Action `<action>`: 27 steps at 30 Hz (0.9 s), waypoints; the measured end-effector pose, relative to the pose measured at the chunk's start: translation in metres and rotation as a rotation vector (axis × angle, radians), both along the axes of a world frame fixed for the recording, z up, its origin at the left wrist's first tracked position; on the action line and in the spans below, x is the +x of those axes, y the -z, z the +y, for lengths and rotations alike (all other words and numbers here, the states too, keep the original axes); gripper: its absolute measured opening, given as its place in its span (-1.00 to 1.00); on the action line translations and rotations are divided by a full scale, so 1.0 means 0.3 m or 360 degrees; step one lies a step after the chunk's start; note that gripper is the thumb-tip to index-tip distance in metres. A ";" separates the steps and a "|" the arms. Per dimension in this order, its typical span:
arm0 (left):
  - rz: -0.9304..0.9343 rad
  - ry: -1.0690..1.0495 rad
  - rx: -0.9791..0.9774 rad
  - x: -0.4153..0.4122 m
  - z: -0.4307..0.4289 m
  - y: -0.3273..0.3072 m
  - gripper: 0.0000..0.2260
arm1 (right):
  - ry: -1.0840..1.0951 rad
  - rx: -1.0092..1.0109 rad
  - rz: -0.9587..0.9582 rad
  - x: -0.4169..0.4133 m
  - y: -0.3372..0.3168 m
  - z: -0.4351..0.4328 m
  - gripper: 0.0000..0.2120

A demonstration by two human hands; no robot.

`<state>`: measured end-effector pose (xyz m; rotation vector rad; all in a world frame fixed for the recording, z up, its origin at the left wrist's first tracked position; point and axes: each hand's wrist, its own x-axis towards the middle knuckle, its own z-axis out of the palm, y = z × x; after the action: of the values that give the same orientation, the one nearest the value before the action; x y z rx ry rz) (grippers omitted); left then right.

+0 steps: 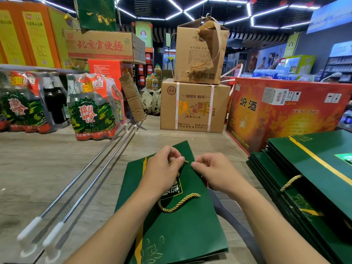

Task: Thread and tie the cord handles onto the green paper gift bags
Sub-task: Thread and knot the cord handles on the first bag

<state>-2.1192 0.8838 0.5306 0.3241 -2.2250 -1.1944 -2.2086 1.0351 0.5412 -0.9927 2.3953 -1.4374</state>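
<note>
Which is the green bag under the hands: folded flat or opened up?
Folded flat: the green bag lies as a flat sheet, printed face up.

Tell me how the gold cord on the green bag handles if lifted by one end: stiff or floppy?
Probably floppy: the gold cord lies in a loose curve on the green bag, so it should droop. Likely light, being thin against the bag. Its twisted surface should give the left hand, pinching an end, decent grip.

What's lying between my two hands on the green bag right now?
In the head view, only the short tip of the gold cord, pinched by the left hand, pokes toward the right hand over the green bag.
</note>
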 end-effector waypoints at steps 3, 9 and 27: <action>-0.0269 0.0105 0.0356 0.002 -0.011 -0.002 -0.84 | 0.0170 0.0076 0.0116 -0.026 0.016 -0.007 -0.73; -0.0539 0.0462 0.1119 0.026 -0.002 -0.035 -0.85 | 0.0419 0.0142 0.0179 -0.056 0.021 0.004 -0.72; -0.0452 -0.0193 -0.0160 0.005 -0.073 0.008 -0.91 | 0.0551 0.0254 0.0251 -0.074 0.024 0.020 -0.82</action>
<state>-2.1178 0.8620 0.5282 0.6117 -2.4569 -1.0197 -2.2307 1.0410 0.5341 -0.7030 2.8570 -1.2777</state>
